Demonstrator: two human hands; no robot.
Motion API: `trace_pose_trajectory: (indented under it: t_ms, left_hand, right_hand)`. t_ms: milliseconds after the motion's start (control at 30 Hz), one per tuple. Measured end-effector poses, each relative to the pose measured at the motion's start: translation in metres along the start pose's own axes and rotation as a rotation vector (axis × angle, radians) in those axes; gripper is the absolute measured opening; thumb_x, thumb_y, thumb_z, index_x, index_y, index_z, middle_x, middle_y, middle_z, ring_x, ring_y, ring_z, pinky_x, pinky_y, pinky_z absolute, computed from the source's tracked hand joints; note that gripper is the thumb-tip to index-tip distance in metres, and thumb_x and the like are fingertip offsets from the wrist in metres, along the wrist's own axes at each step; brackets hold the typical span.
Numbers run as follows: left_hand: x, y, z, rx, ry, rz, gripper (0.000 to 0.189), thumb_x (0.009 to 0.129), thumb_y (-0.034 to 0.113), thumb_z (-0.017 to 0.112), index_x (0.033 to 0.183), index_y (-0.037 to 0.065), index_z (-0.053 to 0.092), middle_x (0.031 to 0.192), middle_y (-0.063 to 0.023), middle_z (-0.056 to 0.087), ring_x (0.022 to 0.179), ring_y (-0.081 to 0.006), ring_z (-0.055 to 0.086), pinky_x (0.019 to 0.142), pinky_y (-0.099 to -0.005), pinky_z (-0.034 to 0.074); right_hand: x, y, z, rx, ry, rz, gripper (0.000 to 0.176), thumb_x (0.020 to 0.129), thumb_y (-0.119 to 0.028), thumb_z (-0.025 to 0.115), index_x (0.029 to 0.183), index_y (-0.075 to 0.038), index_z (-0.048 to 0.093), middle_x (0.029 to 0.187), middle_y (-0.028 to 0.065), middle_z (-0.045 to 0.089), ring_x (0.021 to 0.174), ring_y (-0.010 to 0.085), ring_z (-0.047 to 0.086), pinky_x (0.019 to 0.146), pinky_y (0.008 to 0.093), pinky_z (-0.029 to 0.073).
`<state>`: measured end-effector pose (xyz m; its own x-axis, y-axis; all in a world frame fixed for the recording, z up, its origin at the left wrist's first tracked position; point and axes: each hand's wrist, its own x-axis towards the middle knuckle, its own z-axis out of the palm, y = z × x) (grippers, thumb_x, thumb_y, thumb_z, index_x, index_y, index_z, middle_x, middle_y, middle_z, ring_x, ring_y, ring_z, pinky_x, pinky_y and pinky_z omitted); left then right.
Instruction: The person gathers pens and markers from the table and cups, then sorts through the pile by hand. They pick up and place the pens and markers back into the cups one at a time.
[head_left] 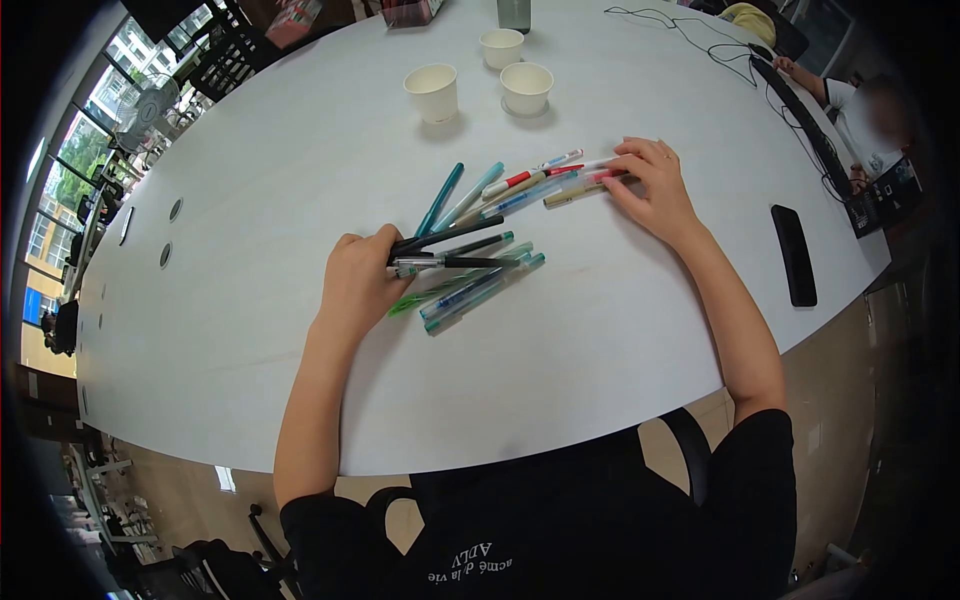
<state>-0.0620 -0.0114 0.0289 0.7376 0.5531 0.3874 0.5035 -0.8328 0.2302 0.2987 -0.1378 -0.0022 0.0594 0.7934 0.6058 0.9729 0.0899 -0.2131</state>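
Several pens lie fanned out on the white table (pixel 560 340). My left hand (pixel 358 278) is closed around a bunch of dark pens (pixel 455 245) whose tips point right. Under them lie green and blue pens (pixel 470 285), and two teal pens (pixel 450 195) angle away from me. My right hand (pixel 650 185) rests with its fingers on a second cluster of pens (pixel 560 180), red-capped, blue and tan ones, touching their right ends. Whether it grips any of them is unclear.
Three white paper cups (pixel 432 92) stand at the far middle of the table. A black phone (pixel 793 255) lies to the right near the edge. Cables (pixel 700 35) and another person's arm (pixel 815 80) are at the far right. Round holes (pixel 165 255) mark the left.
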Motion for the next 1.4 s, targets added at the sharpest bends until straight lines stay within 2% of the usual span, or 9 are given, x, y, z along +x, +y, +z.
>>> trace_pose_trajectory:
  t_ms: [333,500,667,700,800,900,1000,1133,1400]
  left_hand:
    - [0.003,0.006,-0.015,-0.218,-0.197,-0.213,0.029,0.060,0.013,0.070,0.082,-0.001,0.057,0.060,-0.0165,0.055,0.059,-0.0337,0.055,0.056,-0.0388,0.044]
    - [0.004,0.004,-0.014,-0.320,-0.219,-0.299,0.042,0.069,0.030,0.078,0.082,-0.003,0.057,0.061,-0.0089,0.049,0.057,-0.0180,0.043,0.054,-0.0318,0.037]
    - [0.005,0.005,-0.009,-0.372,-0.214,-0.337,0.027,0.081,0.021,0.069,0.082,-0.003,0.058,0.060,-0.0069,0.051,0.056,-0.0122,0.043,0.053,-0.0287,0.036]
    - [0.004,0.005,-0.006,-0.382,-0.210,-0.332,0.026,0.082,0.021,0.068,0.083,-0.003,0.058,0.060,-0.0064,0.050,0.057,-0.0117,0.042,0.053,-0.0279,0.036]
    - [0.003,0.023,-0.007,-0.515,-0.193,-0.367,0.021,0.085,0.018,0.063,0.083,-0.003,0.059,0.060,-0.0049,0.046,0.057,-0.0107,0.038,0.052,-0.0260,0.033]
    - [0.004,0.050,-0.015,-0.598,-0.279,-0.447,0.016,0.088,0.016,0.062,0.086,0.000,0.060,0.062,-0.0068,0.049,0.058,-0.0130,0.039,0.059,-0.0284,0.036]
    - [-0.010,0.055,0.003,-0.382,-0.150,-0.084,0.015,0.089,0.017,0.060,0.092,0.003,0.062,0.066,-0.0086,0.055,0.063,-0.0200,0.044,0.074,-0.0334,0.038]
    - [-0.011,0.083,-0.005,-0.406,-0.293,-0.032,0.021,0.094,0.024,0.055,0.102,0.006,0.062,0.071,-0.0095,0.054,0.068,-0.0275,0.044,0.084,-0.0367,0.035]
    - [-0.022,0.091,0.007,-0.427,-0.277,0.175,0.020,0.091,0.021,0.059,0.105,0.007,0.059,0.073,-0.0085,0.059,0.070,-0.0253,0.052,0.084,-0.0368,0.034]
  right_hand:
    - [-0.005,-0.008,0.003,0.041,-0.183,-0.035,0.017,0.078,-0.017,0.070,0.092,-0.013,0.062,0.118,0.0055,0.054,0.125,0.0262,0.044,0.105,0.0576,0.023]
    - [-0.004,-0.013,0.004,0.024,-0.165,-0.093,0.011,0.081,-0.011,0.066,0.089,-0.012,0.058,0.120,0.0051,0.053,0.126,0.0270,0.043,0.104,0.0577,0.024]
    - [-0.001,-0.024,0.005,0.155,-0.068,-0.157,0.016,0.084,-0.004,0.060,0.097,-0.009,0.056,0.108,0.0054,0.058,0.114,0.0270,0.052,0.106,0.0542,0.024]
    - [0.000,-0.027,0.003,0.126,0.011,-0.227,0.015,0.084,-0.003,0.060,0.097,-0.007,0.054,0.101,0.0078,0.060,0.097,0.0269,0.059,0.094,0.0455,0.040]
    - [-0.009,-0.047,0.006,0.281,0.134,-0.203,0.020,0.081,-0.009,0.066,0.098,-0.006,0.056,0.100,0.0092,0.059,0.080,0.0262,0.060,0.070,0.0363,0.049]
    - [-0.006,-0.098,-0.007,0.170,0.330,-0.488,0.036,0.075,-0.024,0.074,0.104,-0.009,0.060,0.101,0.0051,0.060,0.067,0.0190,0.053,0.054,0.0294,0.043]
    - [-0.012,-0.124,-0.001,-0.140,0.391,-0.607,0.035,0.076,-0.028,0.070,0.108,-0.014,0.063,0.110,-0.0015,0.061,0.066,0.0125,0.045,0.056,0.0243,0.038]
    - [-0.008,-0.121,0.003,-0.301,0.369,-0.604,0.029,0.079,-0.020,0.064,0.108,-0.016,0.062,0.118,-0.0030,0.060,0.066,0.0106,0.043,0.057,0.0238,0.035]
    - [-0.006,-0.121,0.002,-0.270,0.529,-0.696,0.015,0.081,-0.023,0.064,0.095,-0.020,0.060,0.081,-0.0046,0.058,0.063,0.0113,0.044,0.056,0.0236,0.033]
